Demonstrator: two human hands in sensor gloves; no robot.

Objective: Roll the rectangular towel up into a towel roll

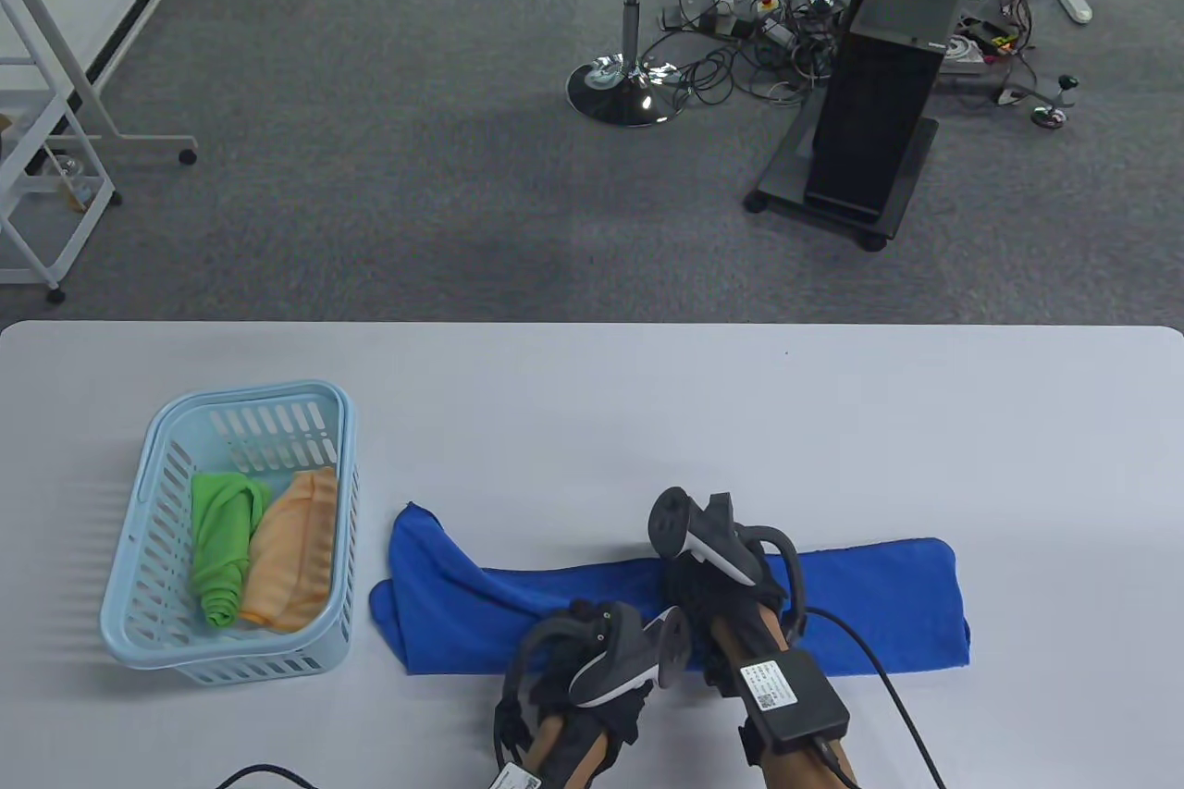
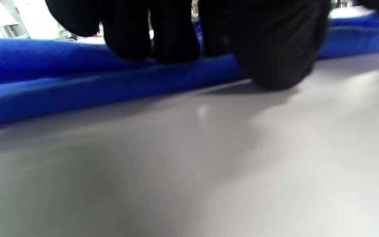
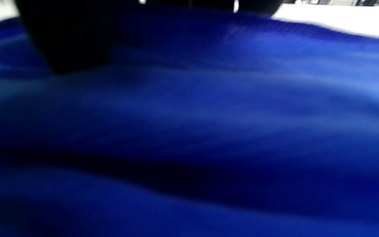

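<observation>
A blue towel (image 1: 879, 595) lies folded into a long strip across the near part of the white table (image 1: 647, 419); its left end is loose and rumpled. My left hand (image 1: 569, 622) is at the strip's near edge, left of the middle. In the left wrist view its fingers (image 2: 173, 39) lie on top of the folded edge (image 2: 77, 89) and the thumb (image 2: 275, 49) meets that edge at the tabletop. My right hand (image 1: 689, 581) rests on the strip's middle. The right wrist view shows blurred blue cloth (image 3: 209, 115) with one finger (image 3: 71, 42) on it.
A light blue plastic basket (image 1: 347, 474) stands left of the towel and holds a green towel roll (image 1: 222, 548) and an orange towel roll (image 1: 291, 562). Beyond the table's far edge are a chair and a black stand on grey carpet.
</observation>
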